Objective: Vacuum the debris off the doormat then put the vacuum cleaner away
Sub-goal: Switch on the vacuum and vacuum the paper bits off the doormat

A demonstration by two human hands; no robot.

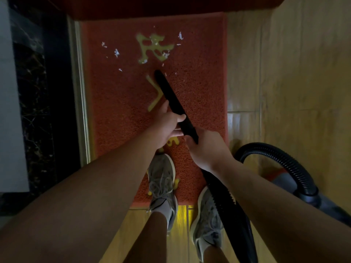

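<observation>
A red doormat (199,76) with yellow characters lies on the floor ahead of me. Small white bits of debris (116,52) are scattered over its far half. A black vacuum nozzle tube (169,92) slants across the mat, its tip resting near the middle, just short of the debris. My left hand (167,124) grips the tube midway, thumb over the top. My right hand (207,147) grips it just behind, where it joins the ribbed black hose (290,164). The hose loops right to the vacuum cleaner body (284,179), grey and orange, standing on the wooden floor.
My two feet in grey sneakers (163,185) stand at the mat's near edge, the left one on the mat. A dark marble threshold with a metal strip (79,92) runs along the mat's left side. Yellow wooden floor (294,73) spreads to the right.
</observation>
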